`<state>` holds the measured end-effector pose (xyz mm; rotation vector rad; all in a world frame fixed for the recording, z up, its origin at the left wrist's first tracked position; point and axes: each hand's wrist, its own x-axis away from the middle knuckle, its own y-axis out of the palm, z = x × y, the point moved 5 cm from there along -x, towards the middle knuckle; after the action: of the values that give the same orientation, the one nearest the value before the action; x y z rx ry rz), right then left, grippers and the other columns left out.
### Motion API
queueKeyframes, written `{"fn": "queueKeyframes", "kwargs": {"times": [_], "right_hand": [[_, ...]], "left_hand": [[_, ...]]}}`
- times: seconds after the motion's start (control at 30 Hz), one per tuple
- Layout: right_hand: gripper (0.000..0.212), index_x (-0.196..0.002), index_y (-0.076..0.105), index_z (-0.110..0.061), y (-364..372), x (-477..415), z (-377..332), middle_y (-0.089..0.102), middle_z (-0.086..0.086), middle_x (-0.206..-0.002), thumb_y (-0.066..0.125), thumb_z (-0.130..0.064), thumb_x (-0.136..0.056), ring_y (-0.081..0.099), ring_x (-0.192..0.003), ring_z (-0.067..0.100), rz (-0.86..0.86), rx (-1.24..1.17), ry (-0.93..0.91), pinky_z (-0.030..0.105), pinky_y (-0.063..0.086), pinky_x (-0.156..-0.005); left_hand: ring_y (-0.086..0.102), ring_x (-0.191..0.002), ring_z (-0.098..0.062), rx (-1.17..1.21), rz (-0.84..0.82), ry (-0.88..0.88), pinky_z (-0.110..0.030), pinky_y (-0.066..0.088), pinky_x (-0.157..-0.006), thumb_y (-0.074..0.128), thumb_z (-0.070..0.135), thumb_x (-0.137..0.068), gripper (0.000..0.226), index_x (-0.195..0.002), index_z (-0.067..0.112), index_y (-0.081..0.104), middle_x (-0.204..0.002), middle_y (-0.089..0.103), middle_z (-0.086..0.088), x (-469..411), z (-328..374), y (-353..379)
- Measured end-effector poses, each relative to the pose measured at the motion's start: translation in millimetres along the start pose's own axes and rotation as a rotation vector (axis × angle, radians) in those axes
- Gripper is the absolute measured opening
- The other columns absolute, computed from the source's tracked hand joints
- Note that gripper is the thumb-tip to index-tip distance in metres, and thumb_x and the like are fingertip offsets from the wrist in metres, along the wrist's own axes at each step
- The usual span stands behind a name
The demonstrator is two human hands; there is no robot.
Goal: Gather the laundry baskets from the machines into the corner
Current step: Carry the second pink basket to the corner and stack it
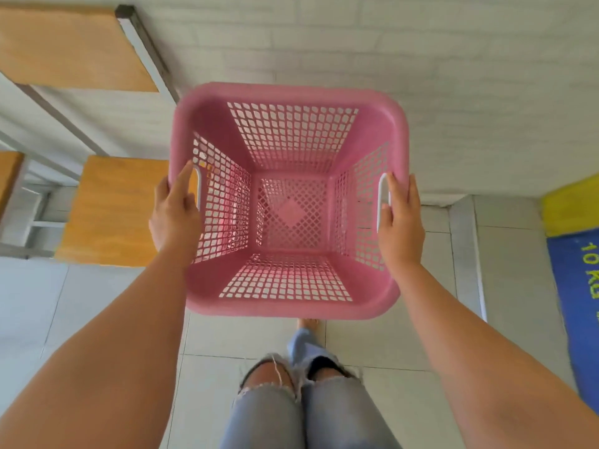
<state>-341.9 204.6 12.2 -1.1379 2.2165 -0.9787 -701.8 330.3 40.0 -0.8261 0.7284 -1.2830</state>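
An empty pink plastic laundry basket (288,306) with latticed walls and white side handles hangs in front of me above the tiled floor. My left hand (175,215) grips its left rim by the handle, index finger stretched along the edge. My right hand (400,218) holds the right handle, fingers curled around it. The basket is level, mouth toward me, with nothing inside. My legs in ripped jeans show below it.
A white brick wall (453,92) rises just beyond the basket. Wooden bench seats on a metal frame (110,212) stand to the left. A blue and yellow machine panel (577,280) marked 10 kg lines the right edge. Pale floor tiles (227,338) lie underfoot.
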Motion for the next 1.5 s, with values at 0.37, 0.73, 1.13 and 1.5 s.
{"fn": "queueKeyframes", "kwargs": {"times": [0.37, 0.73, 1.13, 1.5], "right_hand": [[0.050, -0.146, 0.037, -0.036, 116, -53, 43, 0.021, 0.006, -0.161, 0.041, -0.016, -0.101, 0.065, -0.107, 0.028, -0.124, 0.109, 0.099, 0.022, 0.041, -0.065], [0.049, -0.146, 0.038, -0.035, 190, -71, 89, 0.020, 0.008, -0.161, 0.043, -0.017, -0.100, 0.065, -0.106, 0.035, -0.202, 0.212, 0.163, 0.033, 0.052, -0.068], [0.065, -0.154, 0.017, -0.024, 223, -31, 115, 0.012, 0.023, -0.160, 0.047, -0.026, -0.097, 0.041, -0.134, 0.045, -0.480, 0.480, 0.208, 0.051, 0.047, -0.099], [0.058, -0.154, 0.016, -0.016, 168, 1, 65, 0.019, 0.016, -0.161, 0.034, -0.036, -0.102, 0.020, -0.147, 0.036, -0.538, 0.489, 0.185, 0.050, 0.031, -0.115]], "left_hand": [[0.058, -0.103, -0.036, -0.072, -0.160, -0.035, -0.039, 0.042, -0.074, 0.041, 0.015, -0.094, 0.056, -0.138, 0.050, 0.039, -0.135, 0.048, -0.002, -78, -53, 107], [0.059, -0.097, -0.035, -0.086, -0.349, -0.022, -0.040, 0.048, -0.070, 0.044, 0.009, -0.093, 0.061, -0.142, 0.046, 0.037, -0.132, 0.048, -0.004, -115, -94, 191], [0.003, -0.151, -0.028, -0.415, -0.661, -0.046, -0.048, 0.020, -0.119, 0.050, 0.025, -0.094, 0.079, -0.153, 0.043, 0.000, -0.164, -0.010, -0.002, -101, -116, 241], [-0.006, -0.151, -0.022, -0.534, -0.717, 0.146, -0.042, -0.001, -0.120, 0.035, 0.042, -0.101, 0.067, -0.156, 0.021, 0.003, -0.164, -0.004, -0.006, -53, -70, 192]]}}
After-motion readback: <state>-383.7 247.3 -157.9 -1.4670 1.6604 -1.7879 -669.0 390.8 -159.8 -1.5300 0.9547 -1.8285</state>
